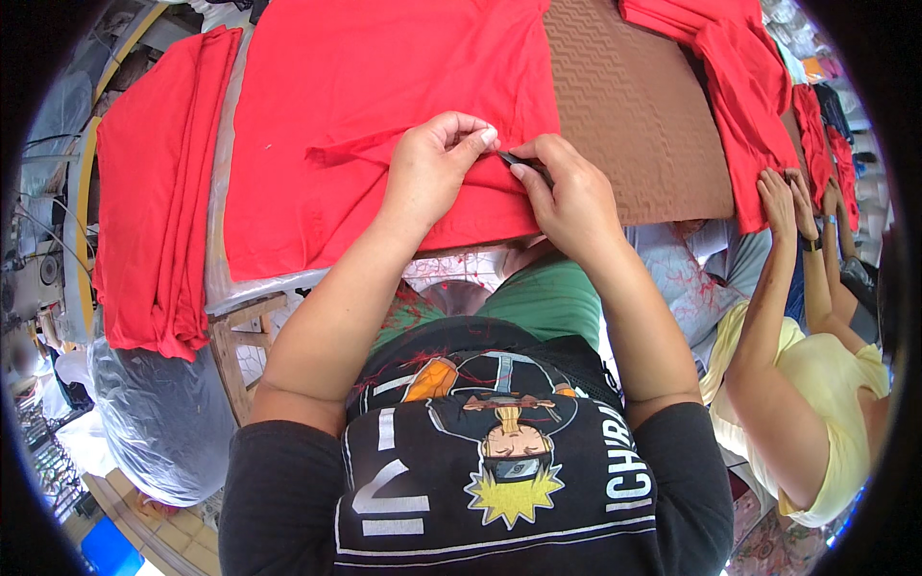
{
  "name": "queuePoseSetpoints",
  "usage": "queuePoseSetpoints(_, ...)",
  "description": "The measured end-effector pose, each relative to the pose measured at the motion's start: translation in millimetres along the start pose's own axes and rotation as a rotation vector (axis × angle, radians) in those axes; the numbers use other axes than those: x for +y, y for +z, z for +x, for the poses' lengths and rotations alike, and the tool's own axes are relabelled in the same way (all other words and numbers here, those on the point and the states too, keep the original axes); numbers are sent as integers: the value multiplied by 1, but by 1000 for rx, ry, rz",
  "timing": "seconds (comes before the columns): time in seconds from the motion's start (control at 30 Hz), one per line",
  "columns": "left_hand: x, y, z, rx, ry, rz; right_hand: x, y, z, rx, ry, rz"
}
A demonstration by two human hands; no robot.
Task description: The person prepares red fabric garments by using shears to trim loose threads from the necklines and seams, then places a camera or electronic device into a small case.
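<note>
A red garment (365, 115) lies spread flat on the table in front of me. My left hand (432, 163) pinches a fold of its fabric near the right edge, fingers closed on the cloth. My right hand (571, 197) sits right beside it, gripping a small dark tool (523, 163), likely a thread snipper, whose tip touches the fabric at the pinched spot. Both forearms come up from the lower edge.
A stack of folded red garments (154, 192) hangs over the table's left side. A brown textured mat (634, 106) covers the table to the right. Another red garment (740, 86) lies far right, touched by a co-worker's hands (783, 197) in a yellow top. A plastic-wrapped bundle (158, 422) sits lower left.
</note>
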State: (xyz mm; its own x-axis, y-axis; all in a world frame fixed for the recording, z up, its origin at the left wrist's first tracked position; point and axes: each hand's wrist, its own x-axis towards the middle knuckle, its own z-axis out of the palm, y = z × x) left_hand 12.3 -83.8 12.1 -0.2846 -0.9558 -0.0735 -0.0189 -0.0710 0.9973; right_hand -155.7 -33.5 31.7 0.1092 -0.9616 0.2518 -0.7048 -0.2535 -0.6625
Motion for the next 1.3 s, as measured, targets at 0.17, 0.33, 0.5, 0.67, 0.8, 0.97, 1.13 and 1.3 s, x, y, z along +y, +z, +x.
queuePoseSetpoints(0.17, 50, -63, -19, -980, -184, 4, -2, -16, -3, 48, -33, -11)
queuePoseSetpoints(0.33, 39, -67, -72, -606, 431, 841, -2, -34, -5, 115, 23, 85)
queuePoseSetpoints(0.5, 67, -64, -101, -879, 188, 611, 11, -42, -8, 170, 94, 260)
queuePoseSetpoints(0.67, 26, -38, -120, -995, 330, 796, 6, -43, -1, 229, 49, 241)
queuePoseSetpoints(0.8, 24, -23, -97, -635, 777, 690, 14, -40, -2, 188, 168, -105)
queuePoseSetpoints(0.97, 15, -40, -9, -119, 573, 1226, 12, -27, -23, 90, 75, -75)
queuePoseSetpoints(1.13, 19, -67, -39, 98, 628, 1222, -7, -31, -56, -188, -152, -138)
queuePoseSetpoints(1.3, -9, -75, -76, 167, 536, 1090, 2, -40, -53, -333, -148, 17)
